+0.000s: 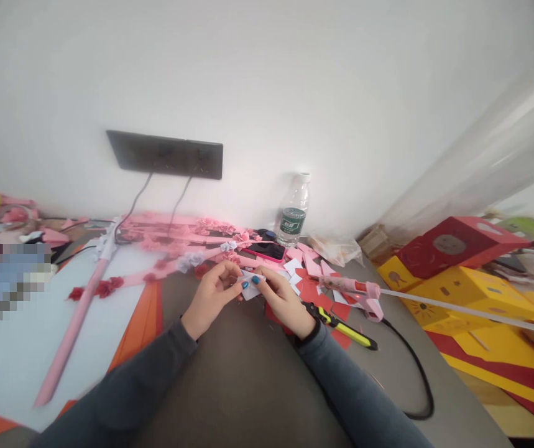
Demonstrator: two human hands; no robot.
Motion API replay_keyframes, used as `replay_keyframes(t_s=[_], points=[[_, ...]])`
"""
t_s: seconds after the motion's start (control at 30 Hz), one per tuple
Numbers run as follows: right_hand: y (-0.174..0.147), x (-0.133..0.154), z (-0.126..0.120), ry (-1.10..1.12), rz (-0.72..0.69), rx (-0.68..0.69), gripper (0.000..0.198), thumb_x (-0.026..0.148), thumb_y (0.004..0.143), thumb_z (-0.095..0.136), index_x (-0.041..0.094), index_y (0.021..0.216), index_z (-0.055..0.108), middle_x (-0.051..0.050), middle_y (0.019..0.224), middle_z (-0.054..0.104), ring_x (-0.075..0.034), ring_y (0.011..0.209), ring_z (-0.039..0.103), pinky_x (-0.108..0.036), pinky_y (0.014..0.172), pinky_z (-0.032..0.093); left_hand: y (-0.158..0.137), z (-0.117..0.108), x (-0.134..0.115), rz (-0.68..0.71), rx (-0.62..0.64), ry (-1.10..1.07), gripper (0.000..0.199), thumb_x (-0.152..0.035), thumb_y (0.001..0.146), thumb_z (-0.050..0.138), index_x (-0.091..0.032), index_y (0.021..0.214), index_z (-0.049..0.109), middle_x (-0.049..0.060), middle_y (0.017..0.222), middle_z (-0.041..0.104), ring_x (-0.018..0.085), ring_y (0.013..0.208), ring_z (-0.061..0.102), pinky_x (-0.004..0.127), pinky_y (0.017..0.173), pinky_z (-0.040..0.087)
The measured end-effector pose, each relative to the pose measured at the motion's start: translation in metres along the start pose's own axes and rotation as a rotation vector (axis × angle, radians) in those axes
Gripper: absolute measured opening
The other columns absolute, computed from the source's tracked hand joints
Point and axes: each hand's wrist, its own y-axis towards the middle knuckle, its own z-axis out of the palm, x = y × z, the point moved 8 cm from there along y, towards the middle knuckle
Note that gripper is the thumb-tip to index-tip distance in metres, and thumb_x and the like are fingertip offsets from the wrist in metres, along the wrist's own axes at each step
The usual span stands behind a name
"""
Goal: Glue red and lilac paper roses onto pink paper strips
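Observation:
Between my two hands, above the grey table, is a small piece of white paper (250, 290). My left hand (214, 291) pinches its left side between thumb and fingers. On the right side my right hand (285, 302) grips it, the thumb lying on top. Just beyond my fingers, pink paper strips with paper flowers (230, 246) spread across the table. A pink glue gun (348, 286) with a long white glue stick in its rear rests to the right of my right hand. A yellow and black utility knife (348, 331) lies beside my right wrist.
A water bottle (293, 211) stands by the wall, near a phone (269, 250). Red and white paper scraps (311, 289) lie around the glue gun, whose black cable loops right. A pink paper tube (78, 330) rests at left. Yellow and red boxes (472, 292) stand at right.

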Motion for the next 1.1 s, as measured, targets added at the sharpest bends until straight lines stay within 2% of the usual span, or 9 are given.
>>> replay_keyframes(t_s=[0.17, 0.27, 0.4, 0.53, 0.63, 0.73, 0.83, 0.93, 1.1], points=[[-0.001, 0.008, 0.001, -0.094, -0.064, 0.004, 0.046, 0.062, 0.101, 0.043, 0.023, 0.077, 0.052, -0.001, 0.073, 0.054, -0.017, 0.068, 0.05, -0.031, 0.065, 0.04, -0.001, 0.006, 0.013, -0.163, 0.02, -0.163, 0.048, -0.039, 0.066, 0.091, -0.02, 0.093, 0.057, -0.003, 0.078, 0.061, 0.012, 0.07, 0.057, 0.022, 0.062, 0.048], [-0.001, 0.013, 0.002, -0.134, -0.113, 0.011, 0.045, 0.059, 0.102, 0.044, 0.023, 0.075, 0.05, 0.0, 0.073, 0.051, -0.017, 0.069, 0.049, -0.031, 0.066, 0.039, -0.004, 0.009, 0.02, -0.286, 0.06, -0.192, 0.05, -0.038, 0.058, 0.096, -0.016, 0.087, 0.062, -0.001, 0.078, 0.062, 0.011, 0.072, 0.057, 0.022, 0.064, 0.046], [-0.001, 0.013, 0.004, -0.145, -0.129, 0.04, 0.045, 0.058, 0.101, 0.045, 0.023, 0.073, 0.049, 0.0, 0.073, 0.051, -0.017, 0.069, 0.049, -0.031, 0.066, 0.039, -0.006, 0.009, 0.021, -0.339, 0.071, -0.214, 0.046, -0.036, 0.057, 0.097, -0.016, 0.077, 0.06, -0.003, 0.073, 0.06, 0.01, 0.069, 0.055, 0.023, 0.063, 0.044], [-0.001, 0.011, 0.002, -0.117, -0.114, 0.008, 0.04, 0.052, 0.102, 0.046, 0.023, 0.076, 0.05, 0.0, 0.074, 0.051, -0.017, 0.069, 0.049, -0.031, 0.067, 0.04, -0.005, 0.006, 0.025, -0.336, 0.036, -0.198, 0.047, -0.034, 0.056, 0.097, -0.016, 0.08, 0.061, -0.002, 0.075, 0.062, 0.011, 0.07, 0.057, 0.024, 0.064, 0.045], [-0.003, 0.014, -0.013, -0.098, -0.14, -0.158, 0.024, 0.042, 0.102, 0.049, 0.023, 0.086, 0.054, -0.001, 0.08, 0.053, -0.018, 0.072, 0.05, -0.032, 0.069, 0.042, -0.003, 0.0, 0.027, -0.304, -0.026, -0.171, 0.051, -0.034, 0.055, 0.096, -0.017, 0.083, 0.057, -0.002, 0.076, 0.064, 0.012, 0.07, 0.058, 0.023, 0.061, 0.044], [-0.005, 0.024, -0.021, -0.137, -0.23, -0.255, 0.018, 0.033, 0.099, 0.055, 0.023, 0.084, 0.056, -0.004, 0.087, 0.056, -0.02, 0.082, 0.054, -0.035, 0.077, 0.045, 0.0, -0.008, 0.027, -0.261, -0.094, -0.136, 0.052, -0.034, 0.056, 0.094, -0.019, 0.081, 0.051, -0.004, 0.072, 0.061, 0.011, 0.067, 0.057, 0.022, 0.06, 0.043], [-0.003, 0.023, -0.017, -0.167, -0.239, -0.196, 0.016, 0.03, 0.095, 0.061, 0.023, 0.082, 0.06, -0.006, 0.096, 0.06, -0.022, 0.093, 0.058, -0.037, 0.083, 0.048, 0.001, -0.01, 0.026, -0.24, -0.09, -0.077, 0.051, -0.032, 0.057, 0.091, -0.019, 0.08, 0.048, -0.006, 0.07, 0.057, 0.01, 0.065, 0.054, 0.021, 0.059, 0.041], [-0.001, 0.016, -0.011, -0.148, -0.205, -0.135, 0.011, 0.029, 0.092, 0.066, 0.022, 0.084, 0.063, -0.007, 0.099, 0.062, -0.022, 0.094, 0.06, -0.036, 0.084, 0.05, 0.001, -0.008, 0.023, -0.209, -0.052, -0.002, 0.045, -0.029, 0.061, 0.087, -0.019, 0.079, 0.047, -0.007, 0.069, 0.055, 0.009, 0.064, 0.051, 0.021, 0.059, 0.04], [-0.001, 0.017, -0.007, -0.139, -0.205, -0.076, 0.015, 0.031, 0.095, 0.062, 0.023, 0.082, 0.061, -0.008, 0.101, 0.065, -0.024, 0.1, 0.062, -0.04, 0.091, 0.049, 0.002, -0.003, 0.016, -0.128, -0.002, 0.101, 0.034, -0.023, 0.064, 0.08, -0.018, 0.077, 0.049, -0.007, 0.071, 0.052, 0.009, 0.067, 0.049, 0.02, 0.063, 0.04]])
